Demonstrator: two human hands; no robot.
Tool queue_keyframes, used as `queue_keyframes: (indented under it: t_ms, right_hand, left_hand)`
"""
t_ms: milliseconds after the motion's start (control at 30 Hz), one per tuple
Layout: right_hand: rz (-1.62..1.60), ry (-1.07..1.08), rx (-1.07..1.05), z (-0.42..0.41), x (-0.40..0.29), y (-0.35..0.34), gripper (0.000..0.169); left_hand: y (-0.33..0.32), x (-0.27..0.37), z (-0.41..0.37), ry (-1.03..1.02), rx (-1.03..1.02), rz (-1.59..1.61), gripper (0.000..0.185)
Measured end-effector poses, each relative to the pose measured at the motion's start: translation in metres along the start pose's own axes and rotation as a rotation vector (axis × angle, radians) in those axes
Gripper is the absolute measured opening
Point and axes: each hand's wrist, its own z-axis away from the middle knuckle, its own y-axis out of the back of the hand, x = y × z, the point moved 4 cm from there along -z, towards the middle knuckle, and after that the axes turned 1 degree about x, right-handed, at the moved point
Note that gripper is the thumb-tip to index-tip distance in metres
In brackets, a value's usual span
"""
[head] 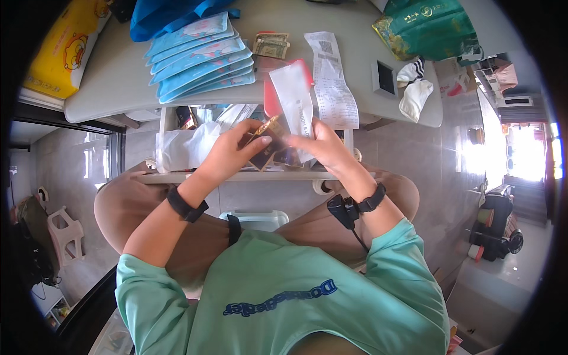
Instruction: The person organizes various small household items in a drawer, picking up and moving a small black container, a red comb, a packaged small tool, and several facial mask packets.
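My left hand (230, 148) grips a small dark packet with gold edges (262, 156), its thumb pressed on the front. Between the thumb and fingers of my right hand (326, 146) is a long white sachet (290, 91) bearing writing, held upright. Both hands meet above an open drawer (191, 178). Inside the drawer lie a crumpled translucent plastic bag (186, 148), another dark packet (185, 116) and other packaging partly hidden by my hands. Behind the sachet, a red flat item (271, 100) shows in part.
On the table (120, 84) are stacked light-blue pouches (202, 57), a blue bag (153, 17), banknotes (271, 46) and a long printed receipt (333, 80). To the right sit a small grey-framed box (384, 79), white striped cloth (416, 97) and a green bag (432, 29). A yellow package (64, 49) stands left.
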Motion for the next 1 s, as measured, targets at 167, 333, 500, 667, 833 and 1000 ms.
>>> queue_keyframes:
  t_ms: [167, 333, 500, 667, 833, 1000]
  right_hand:
    - [0.073, 0.002, -0.082, 0.000, 0.016, -0.003, 0.047]
    - [0.210, -0.087, -0.108, 0.003, 0.013, -0.008, 0.041]
    - [0.118, -0.063, 0.000, 0.003, 0.015, -0.009, 0.038]
    - [-0.023, -0.073, 0.083, 0.006, 0.009, -0.009, 0.033]
    - [-0.110, -0.081, 0.102, 0.008, 0.013, -0.015, 0.041]
    - [-0.140, -0.026, 0.130, 0.007, 0.013, -0.009, 0.044]
  left_hand:
    - [0.006, 0.009, -0.001, -0.032, -0.038, -0.180, 0.030]
    - [0.007, 0.017, 0.001, -0.048, -0.109, -0.296, 0.029]
    - [0.010, 0.012, 0.002, -0.002, -0.047, -0.211, 0.036]
    - [0.016, 0.001, 0.002, 0.095, -0.042, -0.039, 0.037]
    - [0.034, 0.015, 0.001, -0.010, 0.067, -0.059, 0.031]
    - [0.072, 0.048, 0.005, -0.051, 0.229, 0.042, 0.022]
